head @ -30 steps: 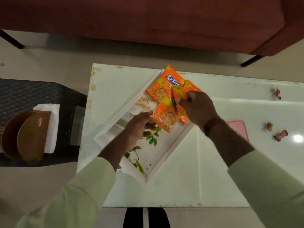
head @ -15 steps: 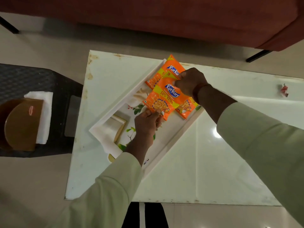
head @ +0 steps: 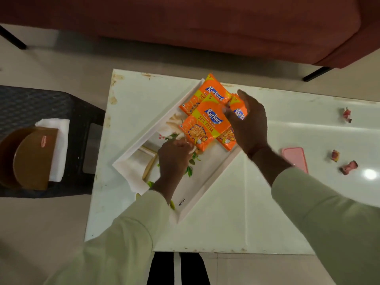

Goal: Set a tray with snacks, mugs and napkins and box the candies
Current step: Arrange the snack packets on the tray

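Observation:
A white tray (head: 206,191) with a leaf print lies diagonally on the white table (head: 226,229). Three orange Kurkure snack packets overlap at its far end: the front one (head: 205,128), one behind it (head: 208,90) and one to the right (head: 239,113). My left hand (head: 174,161) pinches the near corner of the front packet. My right hand (head: 249,130) grips the right packet's top between thumb and fingers and hides most of it. Three red wrapped candies (head: 347,115) (head: 335,155) (head: 349,167) lie loose at the table's right.
A pink flat case (head: 296,160) lies right of the tray. Left of the table, a dark woven stool (head: 41,103) carries white napkins (head: 60,153) and a brown round box (head: 30,161). A red sofa (head: 185,23) runs along the far side.
The packets went from mid-tray to the tray's far end and now lie fanned out. My right hand shifted to the right packet; my left hand followed the front packet's near corner.

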A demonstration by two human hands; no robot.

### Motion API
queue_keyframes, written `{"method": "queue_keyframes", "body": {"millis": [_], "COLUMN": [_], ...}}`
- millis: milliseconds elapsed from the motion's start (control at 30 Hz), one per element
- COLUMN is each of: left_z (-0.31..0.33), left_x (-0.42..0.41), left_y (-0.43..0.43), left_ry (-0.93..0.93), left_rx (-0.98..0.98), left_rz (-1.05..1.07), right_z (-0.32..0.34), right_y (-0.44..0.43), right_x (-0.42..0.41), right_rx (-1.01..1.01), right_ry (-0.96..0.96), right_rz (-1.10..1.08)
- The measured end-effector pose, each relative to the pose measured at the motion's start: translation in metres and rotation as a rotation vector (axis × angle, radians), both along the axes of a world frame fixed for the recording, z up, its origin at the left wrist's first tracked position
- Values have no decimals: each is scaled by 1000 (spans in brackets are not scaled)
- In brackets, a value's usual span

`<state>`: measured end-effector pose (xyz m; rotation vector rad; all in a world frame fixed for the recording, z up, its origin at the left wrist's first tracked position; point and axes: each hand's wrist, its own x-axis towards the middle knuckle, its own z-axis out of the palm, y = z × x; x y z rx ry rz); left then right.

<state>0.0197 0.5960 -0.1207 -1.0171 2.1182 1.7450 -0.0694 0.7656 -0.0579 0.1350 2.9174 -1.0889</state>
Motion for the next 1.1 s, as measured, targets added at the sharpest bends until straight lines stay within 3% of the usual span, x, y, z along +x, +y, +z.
{"method": "queue_keyframes", "body": {"millis": [100,200,367,733,900,1100], "left_z": [19,46,112,272,303,318], "left_x": [33,54,89,188,213,223], "left_y": [-17,-31,-53,-63,-65,-69], "left_ry": [286,390,358,243,294,316], "left_rx": [-628,-815,-956,-970,-1028,-1091], "left_rz": [-367,-570,-744,-827,-924,-851], "right_z": [4,20,81,230,259,268], "right_y": [7,8,-3,-2,6,23], "right_x": [47,91,152,254,274,294], "right_rx": [167,272,344,399,426,427], "right_ry": [144,195,105,-38,6,25], "right_rz": [58,115,147,109,125,175]}}
